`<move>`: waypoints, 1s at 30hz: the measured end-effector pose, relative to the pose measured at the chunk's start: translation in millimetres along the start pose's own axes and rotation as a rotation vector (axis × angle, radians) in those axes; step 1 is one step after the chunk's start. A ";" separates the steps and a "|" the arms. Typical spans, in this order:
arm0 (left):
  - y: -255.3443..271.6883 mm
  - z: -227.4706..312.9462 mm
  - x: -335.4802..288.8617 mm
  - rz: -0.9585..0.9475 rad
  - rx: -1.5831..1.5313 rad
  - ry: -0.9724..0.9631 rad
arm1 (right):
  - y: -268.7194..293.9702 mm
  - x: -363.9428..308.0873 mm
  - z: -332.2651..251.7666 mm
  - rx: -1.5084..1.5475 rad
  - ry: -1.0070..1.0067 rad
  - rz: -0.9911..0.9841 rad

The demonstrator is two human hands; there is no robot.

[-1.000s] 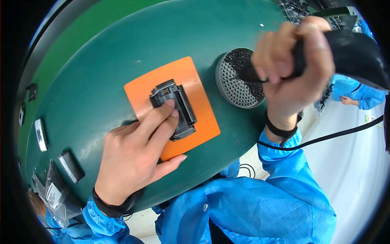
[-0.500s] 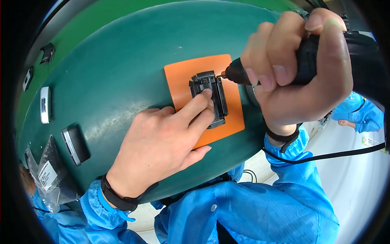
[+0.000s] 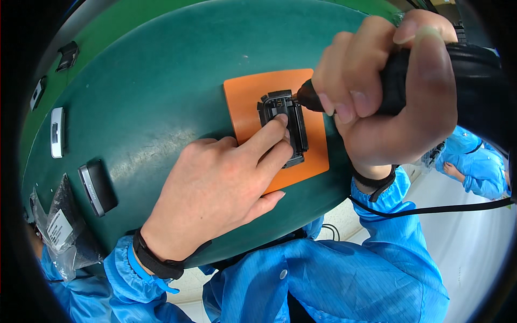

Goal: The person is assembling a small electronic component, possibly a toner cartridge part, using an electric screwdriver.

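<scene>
Far left of the left hand, at the bench edge: a clear plastic bag, a dark oblong part, a white flat part. Left hand lies flat on the green bench, fingers stretched out, not gripping; index and middle fingertips press on the black plastic part. That part sits on an orange pad, just beyond the left fingertips and directly left of the right hand. Right hand is closed in a fist around a black electric screwdriver, its tip touching the part's upper right corner. Black cable runs right below the right wrist. Both wrists wear black straps, sleeves blue.
</scene>
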State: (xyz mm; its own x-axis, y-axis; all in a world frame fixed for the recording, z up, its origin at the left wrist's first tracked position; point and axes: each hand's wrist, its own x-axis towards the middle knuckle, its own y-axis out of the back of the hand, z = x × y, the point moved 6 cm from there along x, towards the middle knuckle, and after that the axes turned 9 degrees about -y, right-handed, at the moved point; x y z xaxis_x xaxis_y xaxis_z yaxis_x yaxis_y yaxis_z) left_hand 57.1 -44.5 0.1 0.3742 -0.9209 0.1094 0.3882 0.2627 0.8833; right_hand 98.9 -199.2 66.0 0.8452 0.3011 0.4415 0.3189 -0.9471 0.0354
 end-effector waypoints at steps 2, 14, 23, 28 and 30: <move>-1.2 -0.6 -1.0 -0.005 0.001 0.004 | -1.6 -0.1 1.9 -0.010 -0.001 -0.029; 1.3 -1.0 1.6 0.019 -0.038 -0.016 | -7.8 3.4 19.1 0.058 -0.010 -0.082; 5.0 2.3 10.0 0.003 -0.017 0.013 | 75.7 -29.6 -52.9 -0.007 -0.009 0.255; 0.7 2.2 13.7 -0.023 0.025 0.017 | 88.3 -54.5 -36.7 -0.030 -0.040 0.417; 0.5 1.4 15.7 0.009 0.014 0.009 | 89.5 -59.1 -28.4 -0.011 -0.030 0.376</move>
State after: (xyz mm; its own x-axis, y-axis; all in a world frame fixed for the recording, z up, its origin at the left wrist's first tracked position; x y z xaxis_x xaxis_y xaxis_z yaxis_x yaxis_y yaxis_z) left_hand 62.0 -59.2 2.9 0.3850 -0.9160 0.1129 0.3728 0.2663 0.8889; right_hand 65.2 -305.0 68.5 0.9147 -0.0653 0.3989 -0.0210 -0.9932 -0.1144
